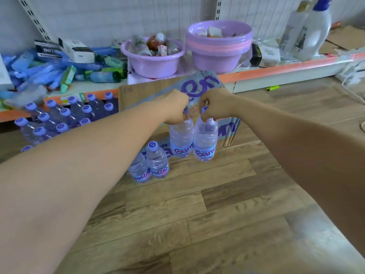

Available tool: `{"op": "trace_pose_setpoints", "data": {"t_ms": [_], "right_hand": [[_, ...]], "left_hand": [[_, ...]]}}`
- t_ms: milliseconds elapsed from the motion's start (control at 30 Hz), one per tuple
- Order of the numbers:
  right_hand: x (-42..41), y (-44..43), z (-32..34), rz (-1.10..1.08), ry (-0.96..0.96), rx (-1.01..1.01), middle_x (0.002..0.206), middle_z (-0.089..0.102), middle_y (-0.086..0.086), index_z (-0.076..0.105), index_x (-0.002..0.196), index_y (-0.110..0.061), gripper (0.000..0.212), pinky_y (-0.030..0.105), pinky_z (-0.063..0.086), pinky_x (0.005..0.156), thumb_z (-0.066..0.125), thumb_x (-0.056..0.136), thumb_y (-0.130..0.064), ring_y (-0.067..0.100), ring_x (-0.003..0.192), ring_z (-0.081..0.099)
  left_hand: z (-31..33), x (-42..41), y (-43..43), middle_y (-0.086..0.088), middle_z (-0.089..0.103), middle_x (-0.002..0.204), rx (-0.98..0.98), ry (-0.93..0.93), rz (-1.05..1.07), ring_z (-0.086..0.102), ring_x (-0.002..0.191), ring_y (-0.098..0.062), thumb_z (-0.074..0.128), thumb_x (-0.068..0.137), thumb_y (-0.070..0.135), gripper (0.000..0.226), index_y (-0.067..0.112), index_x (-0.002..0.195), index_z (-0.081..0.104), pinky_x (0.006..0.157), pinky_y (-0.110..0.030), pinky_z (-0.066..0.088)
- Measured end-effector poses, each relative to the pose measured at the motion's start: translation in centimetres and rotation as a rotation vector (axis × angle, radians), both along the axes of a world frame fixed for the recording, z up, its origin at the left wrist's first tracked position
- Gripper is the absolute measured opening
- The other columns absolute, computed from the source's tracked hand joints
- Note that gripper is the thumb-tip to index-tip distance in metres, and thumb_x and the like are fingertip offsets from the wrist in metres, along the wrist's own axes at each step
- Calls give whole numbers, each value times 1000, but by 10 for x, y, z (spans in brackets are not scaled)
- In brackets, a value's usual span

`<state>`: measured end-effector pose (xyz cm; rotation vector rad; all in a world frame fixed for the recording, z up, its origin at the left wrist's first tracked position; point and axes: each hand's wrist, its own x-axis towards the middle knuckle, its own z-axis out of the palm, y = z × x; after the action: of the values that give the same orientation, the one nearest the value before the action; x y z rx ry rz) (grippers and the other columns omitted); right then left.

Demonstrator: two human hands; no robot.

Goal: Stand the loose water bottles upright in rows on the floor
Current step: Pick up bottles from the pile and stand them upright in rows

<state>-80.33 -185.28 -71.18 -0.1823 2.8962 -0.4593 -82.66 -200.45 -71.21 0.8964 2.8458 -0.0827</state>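
My left hand (176,109) grips the purple cap of a clear water bottle (181,139) that hangs above the wooden floor. My right hand (214,104) holds a second bottle (205,144) by its cap, right beside the first. Both bottles carry purple labels and hang upright in front of a cardboard box (207,81). Two more bottles (157,163) stand upright on the floor, low and to the left of the held pair. Several capped bottles (65,115) stand packed in rows at the far left, under the shelf edge.
A low shelf with an orange edge (276,70) runs across the back, holding purple basins (154,56), blue packets and big white jugs (312,30). A yellow-green lighter (273,88) lies on the floor at right. Wooden floor (197,214) spreads in front.
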Motion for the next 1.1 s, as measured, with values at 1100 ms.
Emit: {"op": "trace_pose_setpoints", "data": {"t_ms": [1100], "right_hand": [[-20,-14,-115,29,-74,-4,69,51,-1,61,93,-9,21,26,41,66,65,72,-12,21,83,51]], "left_hand": [[-120,-13,-19,-4,39,64,40,-105,71,46,70,-29,66,77,22,42,19,55,31,61,-31,38]]}}
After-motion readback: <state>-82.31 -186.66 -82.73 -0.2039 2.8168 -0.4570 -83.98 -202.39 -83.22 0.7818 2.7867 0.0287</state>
